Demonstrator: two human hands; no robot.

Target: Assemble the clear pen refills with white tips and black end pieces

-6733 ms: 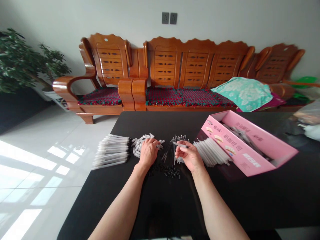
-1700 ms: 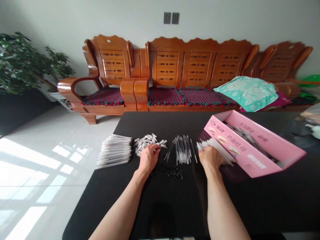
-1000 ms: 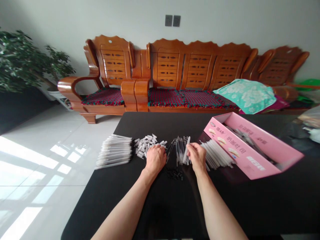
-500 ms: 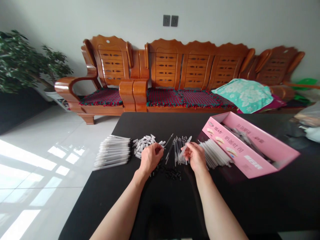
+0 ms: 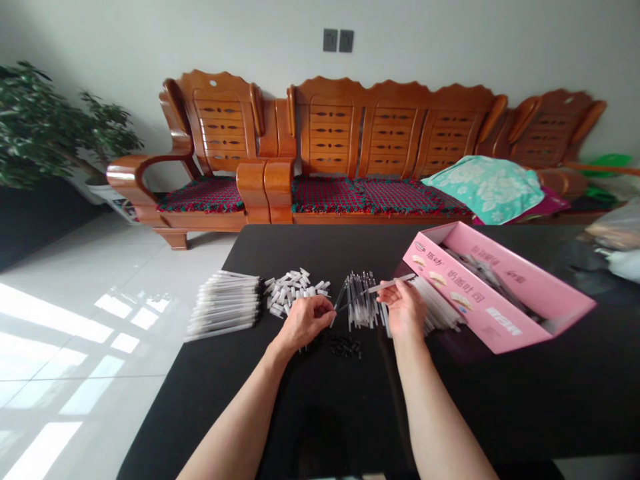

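My left hand (image 5: 306, 318) is closed in a pinch on a thin pen refill (image 5: 354, 299), which points right. A translucent white pen barrel (image 5: 393, 283) is pinched in my right hand (image 5: 406, 311), its left end at the refill's far end; whether the refill is inside cannot be made out. Below them lies a row of dark-tipped pen refills (image 5: 364, 303). White pen caps (image 5: 290, 291) are heaped beyond my left hand, and small black plugs (image 5: 345, 347) lie between my forearms. More empty barrels (image 5: 440, 307) lie partly behind my right hand.
At the left of the black table (image 5: 350, 420), a stack of white pens with black ends (image 5: 225, 303) lies near the edge. An open pink box (image 5: 450, 293) holding more pen parts stands on the right. Clear plastic bags (image 5: 617, 233) sit at the far right.
My right hand has moved right and turned the barrel from upright to nearly level. The refill in my left hand has swung down to meet the barrel's end.
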